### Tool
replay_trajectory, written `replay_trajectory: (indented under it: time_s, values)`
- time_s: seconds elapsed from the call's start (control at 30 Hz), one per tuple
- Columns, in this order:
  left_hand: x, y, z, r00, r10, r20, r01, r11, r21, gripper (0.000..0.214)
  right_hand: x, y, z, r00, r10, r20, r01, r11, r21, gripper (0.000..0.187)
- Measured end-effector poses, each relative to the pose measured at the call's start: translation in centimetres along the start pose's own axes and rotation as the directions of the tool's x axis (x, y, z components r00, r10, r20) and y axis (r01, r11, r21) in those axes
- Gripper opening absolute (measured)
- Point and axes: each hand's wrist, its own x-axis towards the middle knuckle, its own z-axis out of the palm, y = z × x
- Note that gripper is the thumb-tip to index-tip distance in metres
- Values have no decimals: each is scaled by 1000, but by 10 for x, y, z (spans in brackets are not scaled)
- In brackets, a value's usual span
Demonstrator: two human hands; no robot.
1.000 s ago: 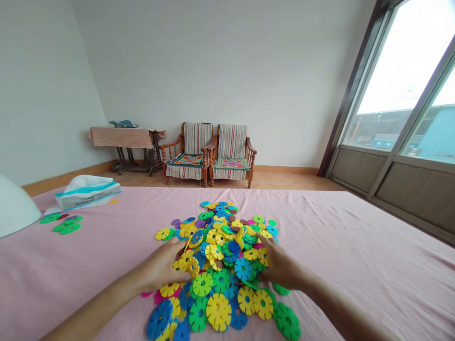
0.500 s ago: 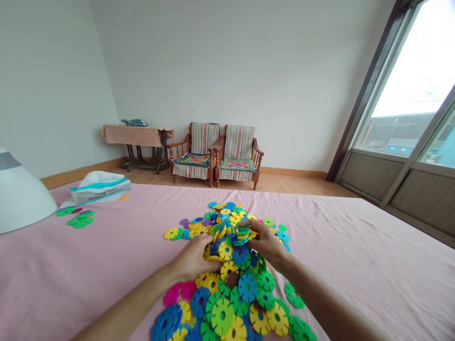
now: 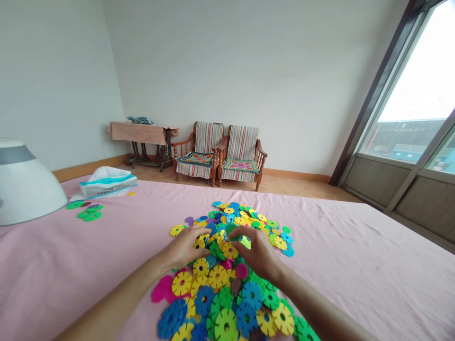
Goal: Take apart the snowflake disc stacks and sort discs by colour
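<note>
Plastic snowflake discs (image 3: 220, 289) lay heaped on the pink bedsheet (image 3: 355, 265), directly beneath the left hand (image 3: 183, 247) and right hand (image 3: 255, 253), their fingers (image 3: 237, 231) spread open, touching the pile without visibly gripping any disc.

Two wooden armchairs (image 3: 219, 154) with striped covers stand against the far pale wall (image 3: 227, 71), a cloth-draped treadle sewing table (image 3: 142, 133) to their left, and a bright window (image 3: 412, 85) lights the room from the right.

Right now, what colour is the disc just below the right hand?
Magenta disc, best seen in head view.
</note>
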Motion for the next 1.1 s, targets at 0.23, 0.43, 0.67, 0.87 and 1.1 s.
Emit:
replay_trajectory:
  time_s: [0.23, 0.43, 0.67, 0.87, 1.1]
  values:
    - [3, 14, 2, 991, 56, -120, -56, 998, 11, 36, 3, 39, -18, 974, 169, -150, -159, 984, 78, 17]
    - [-4, 35, -3, 979, 204, 10, -204, 978, 31, 37, -33, 6, -27, 999, -32, -5, 31, 985, -170, 39]
    - [-4, 39, 13, 968, 251, 29, -252, 965, 71, 37, -77, -7, 10, 764, -389, 515, 552, 806, -211, 51]
    - [2, 34, 21, 976, 182, -120, -180, 983, 31, 22, -50, 14, 1, 964, -129, 233, 218, 884, -414, 41]
    - [12, 14, 18, 956, -36, -291, -5, 990, -138, 18, -39, 83, -18, 972, -22, -234, -70, 922, -381, 34]
